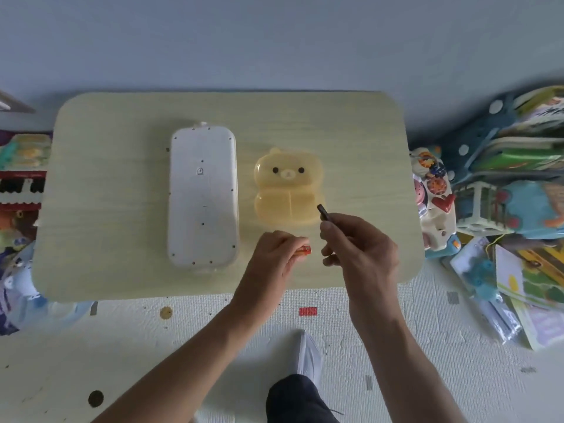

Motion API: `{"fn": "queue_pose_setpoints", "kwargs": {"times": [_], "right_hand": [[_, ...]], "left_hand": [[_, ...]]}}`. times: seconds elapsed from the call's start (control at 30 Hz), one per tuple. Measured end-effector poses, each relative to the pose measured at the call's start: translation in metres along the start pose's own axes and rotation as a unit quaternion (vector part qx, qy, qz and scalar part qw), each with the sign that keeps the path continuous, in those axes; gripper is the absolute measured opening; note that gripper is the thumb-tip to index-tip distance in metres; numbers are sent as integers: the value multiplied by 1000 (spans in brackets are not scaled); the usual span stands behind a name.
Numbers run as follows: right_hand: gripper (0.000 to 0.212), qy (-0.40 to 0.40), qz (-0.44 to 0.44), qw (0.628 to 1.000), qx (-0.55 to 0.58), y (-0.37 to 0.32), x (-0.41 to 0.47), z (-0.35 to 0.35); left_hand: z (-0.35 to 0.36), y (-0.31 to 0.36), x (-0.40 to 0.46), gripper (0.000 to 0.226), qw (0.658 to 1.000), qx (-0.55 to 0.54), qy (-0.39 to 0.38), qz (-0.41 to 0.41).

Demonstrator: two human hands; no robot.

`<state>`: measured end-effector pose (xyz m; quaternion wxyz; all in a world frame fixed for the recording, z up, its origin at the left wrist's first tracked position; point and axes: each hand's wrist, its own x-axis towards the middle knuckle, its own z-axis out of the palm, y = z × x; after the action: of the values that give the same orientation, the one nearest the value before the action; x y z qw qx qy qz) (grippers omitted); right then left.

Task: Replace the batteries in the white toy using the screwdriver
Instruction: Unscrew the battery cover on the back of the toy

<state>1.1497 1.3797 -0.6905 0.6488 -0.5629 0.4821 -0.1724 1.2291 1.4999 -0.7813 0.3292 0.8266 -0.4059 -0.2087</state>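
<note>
Hands (276, 257) beside oblong white toy (203, 196)

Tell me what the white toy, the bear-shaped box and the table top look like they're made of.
White toy: seemingly hard moulded plastic, smooth with a dull sheen, dotted with small dark holes that look like screw holes. Bear-shaped box: translucent yellow-orange plastic, glossy; its inner dividers show through the lid. Table top: pale wood-grain surface with fine streaks, matte, possibly laminate rather than solid wood.

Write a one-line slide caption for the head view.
Left hand holds an orange item, right hand a dark tool, beside the white toy.
</note>
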Motion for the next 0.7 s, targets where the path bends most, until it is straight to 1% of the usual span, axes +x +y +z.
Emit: {"fn": "queue_pose_setpoints", "kwargs": {"times": [0.13, 0.23, 0.3, 0.37, 0.53, 0.7], "right_hand": [[9, 17, -14, 999, 31, 11, -3, 3], [9, 29, -18, 998, 45, 17, -5, 4], [9, 31, -23, 998, 57, 19, -6, 6], [9, 32, -29, 997, 68, 19, -5, 8], [7, 16, -51, 995, 83, 18, 8, 16], [9, -18, -107, 991, 77, 15, 20, 29]], "left_hand": [[9, -23, 6, 38, 997, 44, 22, 54], [12, -35, 4, 49, 991, 102, 7, 89], [12, -40, 2, 57, 986, 136, -6, 92], [10, -43, 1, 58, 986, 137, -9, 96], [9, -46, 5, 53, 989, 103, 6, 109], [8, -48, 4, 54, 989, 74, 29, 125]]}}
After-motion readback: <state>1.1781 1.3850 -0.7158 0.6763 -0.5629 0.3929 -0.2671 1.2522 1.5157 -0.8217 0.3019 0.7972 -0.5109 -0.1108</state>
